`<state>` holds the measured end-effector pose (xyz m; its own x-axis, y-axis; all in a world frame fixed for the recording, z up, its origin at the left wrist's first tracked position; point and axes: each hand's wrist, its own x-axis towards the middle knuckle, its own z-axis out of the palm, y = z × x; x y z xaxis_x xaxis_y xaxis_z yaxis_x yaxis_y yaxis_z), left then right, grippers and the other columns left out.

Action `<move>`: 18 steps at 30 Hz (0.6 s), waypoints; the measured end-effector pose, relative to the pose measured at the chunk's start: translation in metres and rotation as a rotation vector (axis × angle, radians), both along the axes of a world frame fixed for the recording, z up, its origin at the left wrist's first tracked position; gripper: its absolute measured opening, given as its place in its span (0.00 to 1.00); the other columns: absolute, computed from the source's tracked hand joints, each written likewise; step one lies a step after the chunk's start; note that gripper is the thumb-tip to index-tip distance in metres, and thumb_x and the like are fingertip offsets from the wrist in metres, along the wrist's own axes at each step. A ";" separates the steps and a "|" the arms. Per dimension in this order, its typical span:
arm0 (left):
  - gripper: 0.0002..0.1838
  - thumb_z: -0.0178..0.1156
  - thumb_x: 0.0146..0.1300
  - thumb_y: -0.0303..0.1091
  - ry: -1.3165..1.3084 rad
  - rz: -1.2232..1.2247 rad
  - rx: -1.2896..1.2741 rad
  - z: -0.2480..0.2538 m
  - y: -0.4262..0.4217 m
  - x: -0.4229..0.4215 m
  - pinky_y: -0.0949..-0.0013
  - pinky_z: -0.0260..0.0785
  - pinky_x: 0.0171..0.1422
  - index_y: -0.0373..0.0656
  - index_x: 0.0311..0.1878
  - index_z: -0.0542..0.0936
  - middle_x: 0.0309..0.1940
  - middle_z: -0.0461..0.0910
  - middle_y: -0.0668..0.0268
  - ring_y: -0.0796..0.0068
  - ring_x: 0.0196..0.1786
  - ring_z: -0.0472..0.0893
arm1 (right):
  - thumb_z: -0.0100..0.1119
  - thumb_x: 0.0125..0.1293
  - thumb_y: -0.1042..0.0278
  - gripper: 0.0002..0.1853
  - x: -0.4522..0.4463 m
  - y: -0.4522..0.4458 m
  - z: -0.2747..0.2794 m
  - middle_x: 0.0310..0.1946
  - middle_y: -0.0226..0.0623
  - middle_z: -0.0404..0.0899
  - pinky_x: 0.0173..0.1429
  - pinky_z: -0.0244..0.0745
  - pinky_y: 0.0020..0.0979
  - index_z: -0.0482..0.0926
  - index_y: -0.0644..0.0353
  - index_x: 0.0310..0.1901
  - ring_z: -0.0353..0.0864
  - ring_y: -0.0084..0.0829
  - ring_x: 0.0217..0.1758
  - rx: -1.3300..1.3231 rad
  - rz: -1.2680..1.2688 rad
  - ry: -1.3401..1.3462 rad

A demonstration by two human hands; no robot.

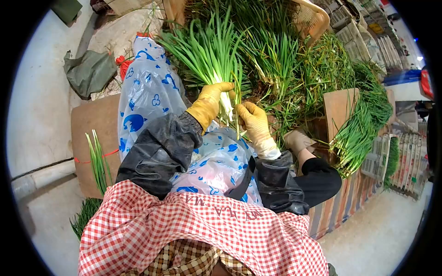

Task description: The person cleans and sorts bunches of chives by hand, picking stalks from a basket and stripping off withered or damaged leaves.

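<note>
Yellow gloves cover both of my hands. My left hand [210, 104] is closed around the white lower stalks of a bunch of garlic chives [209, 50], whose green leaves fan out up and to the left. Right beside it, my right hand [254, 123] is pinched on a thin yellowish chive stalk [237, 103] at the bunch's right side. Both hands are above my lap, which is covered by clear plastic with blue prints [221, 158]. Behind them lies a large heap of loose chives [276, 60].
A few chives [96, 161] rest on a brown board [85, 124] at left, near a red string. A wooden board [340, 110] stands at right beside more chives [363, 124]. There is a tan plastic basket [314, 20] at the back and a dark green bag [90, 72] at upper left.
</note>
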<state>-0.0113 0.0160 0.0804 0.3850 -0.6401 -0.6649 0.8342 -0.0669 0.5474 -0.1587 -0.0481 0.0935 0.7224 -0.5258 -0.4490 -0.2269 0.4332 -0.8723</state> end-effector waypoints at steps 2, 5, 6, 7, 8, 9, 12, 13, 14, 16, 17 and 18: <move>0.08 0.62 0.55 0.32 -0.009 0.072 0.042 -0.006 -0.003 0.005 0.61 0.73 0.31 0.39 0.37 0.79 0.24 0.78 0.63 0.66 0.25 0.77 | 0.56 0.65 0.66 0.09 0.007 0.009 0.002 0.18 0.23 0.69 0.21 0.56 0.19 0.77 0.64 0.34 0.62 0.15 0.18 0.013 -0.095 -0.009; 0.09 0.62 0.55 0.32 -0.018 0.155 0.094 -0.011 -0.005 0.015 0.57 0.72 0.32 0.39 0.38 0.79 0.28 0.79 0.61 0.65 0.27 0.77 | 0.55 0.66 0.66 0.09 0.002 0.007 -0.012 0.18 0.24 0.70 0.21 0.56 0.19 0.77 0.63 0.35 0.62 0.15 0.18 -0.070 -0.209 0.023; 0.10 0.61 0.55 0.33 -0.014 0.156 0.086 -0.013 -0.003 0.022 0.57 0.72 0.32 0.40 0.38 0.79 0.28 0.79 0.62 0.65 0.27 0.76 | 0.55 0.66 0.65 0.09 -0.003 0.003 -0.015 0.19 0.24 0.70 0.20 0.56 0.19 0.77 0.63 0.36 0.62 0.15 0.18 -0.076 -0.302 0.049; 0.10 0.61 0.55 0.33 -0.011 0.160 0.078 -0.014 -0.001 0.028 0.57 0.72 0.31 0.40 0.38 0.79 0.28 0.79 0.62 0.65 0.27 0.76 | 0.55 0.66 0.65 0.09 -0.009 -0.004 -0.021 0.19 0.23 0.70 0.20 0.56 0.18 0.77 0.62 0.36 0.62 0.15 0.17 -0.083 -0.392 0.073; 0.10 0.61 0.55 0.34 -0.022 0.253 0.084 -0.014 -0.004 0.031 0.58 0.71 0.30 0.41 0.38 0.80 0.26 0.78 0.64 0.66 0.26 0.75 | 0.55 0.66 0.64 0.09 -0.024 -0.017 -0.036 0.20 0.24 0.71 0.18 0.56 0.18 0.78 0.61 0.37 0.63 0.15 0.17 -0.073 -0.464 0.052; 0.10 0.61 0.55 0.34 -0.026 0.263 0.080 -0.015 -0.004 0.034 0.58 0.71 0.30 0.41 0.38 0.80 0.26 0.78 0.64 0.66 0.26 0.75 | 0.55 0.65 0.62 0.10 -0.039 -0.030 -0.046 0.20 0.24 0.71 0.18 0.56 0.18 0.78 0.61 0.38 0.63 0.15 0.16 -0.118 -0.547 0.131; 0.08 0.60 0.56 0.32 -0.010 0.255 0.055 -0.012 0.001 0.044 0.62 0.71 0.33 0.40 0.38 0.81 0.26 0.79 0.66 0.70 0.28 0.76 | 0.55 0.65 0.59 0.11 -0.111 -0.095 -0.104 0.21 0.29 0.72 0.18 0.60 0.22 0.76 0.60 0.36 0.66 0.19 0.16 -0.048 -0.606 0.243; 0.08 0.60 0.56 0.32 -0.009 0.259 0.051 -0.013 0.003 0.043 0.62 0.71 0.33 0.40 0.38 0.81 0.26 0.79 0.66 0.70 0.28 0.76 | 0.54 0.65 0.58 0.14 -0.136 -0.117 -0.135 0.24 0.33 0.75 0.24 0.66 0.24 0.77 0.63 0.38 0.71 0.24 0.20 -0.053 -0.533 0.429; 0.08 0.60 0.56 0.31 -0.004 0.244 0.028 -0.015 0.004 0.043 0.63 0.71 0.33 0.40 0.39 0.81 0.26 0.79 0.66 0.71 0.28 0.77 | 0.54 0.65 0.59 0.15 -0.132 -0.116 -0.128 0.28 0.37 0.78 0.31 0.70 0.26 0.77 0.65 0.42 0.75 0.28 0.27 -0.417 -0.409 0.663; 0.10 0.60 0.55 0.30 0.011 0.250 -0.018 -0.013 0.000 0.039 0.65 0.72 0.31 0.39 0.40 0.82 0.27 0.80 0.66 0.75 0.27 0.77 | 0.54 0.65 0.62 0.17 -0.085 -0.090 -0.059 0.40 0.41 0.82 0.49 0.73 0.29 0.76 0.66 0.49 0.80 0.36 0.43 -0.735 -0.218 0.834; 0.10 0.60 0.55 0.30 0.018 0.246 -0.018 -0.011 0.002 0.034 0.65 0.72 0.31 0.39 0.40 0.82 0.27 0.80 0.66 0.75 0.27 0.77 | 0.54 0.65 0.61 0.16 -0.070 -0.085 -0.069 0.44 0.38 0.81 0.49 0.73 0.28 0.77 0.63 0.50 0.79 0.31 0.43 -0.568 -0.340 0.388; 0.10 0.60 0.55 0.29 0.020 0.159 -0.015 -0.009 0.003 0.031 0.65 0.72 0.32 0.39 0.40 0.82 0.27 0.80 0.66 0.74 0.28 0.77 | 0.56 0.65 0.62 0.17 -0.047 -0.072 -0.052 0.50 0.38 0.78 0.48 0.73 0.27 0.75 0.58 0.53 0.77 0.26 0.44 -0.664 -0.270 0.211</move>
